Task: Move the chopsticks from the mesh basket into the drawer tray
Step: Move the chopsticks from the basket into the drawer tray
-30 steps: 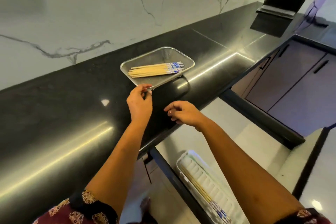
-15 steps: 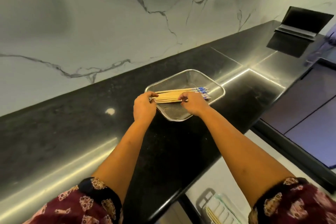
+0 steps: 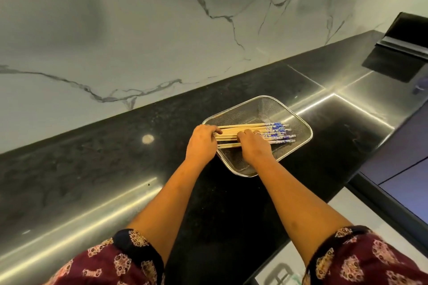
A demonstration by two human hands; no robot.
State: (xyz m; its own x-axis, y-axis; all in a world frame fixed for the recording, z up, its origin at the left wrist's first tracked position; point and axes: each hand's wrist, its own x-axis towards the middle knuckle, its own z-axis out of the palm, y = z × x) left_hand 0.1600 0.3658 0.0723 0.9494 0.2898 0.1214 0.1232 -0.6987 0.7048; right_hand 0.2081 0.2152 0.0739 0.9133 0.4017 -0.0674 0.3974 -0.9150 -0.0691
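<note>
A rectangular steel mesh basket (image 3: pixel 298 122) sits on the black counter (image 3: pixel 92 164). Several wooden chopsticks (image 3: pixel 275 131) with blue-patterned ends lie across it, pointing left to right. My left hand (image 3: pixel 201 143) is at the basket's left edge with its fingers curled round the plain ends of the bundle. My right hand (image 3: pixel 253 146) is over the middle of the bundle, fingers curled over the sticks. The drawer tray (image 3: pixel 282 273) is barely visible at the bottom edge, below the counter.
A marbled white wall runs behind the counter. A black folded stand (image 3: pixel 403 37) sits at the far right of the counter. Dark cabinet fronts (image 3: pixel 403 164) lie to the right, beyond the counter's front edge.
Both hands have moved from the counter's near side into the basket and closed on the chopstick bundle. The view has tilted up, so the drawer tray has dropped almost out of sight.
</note>
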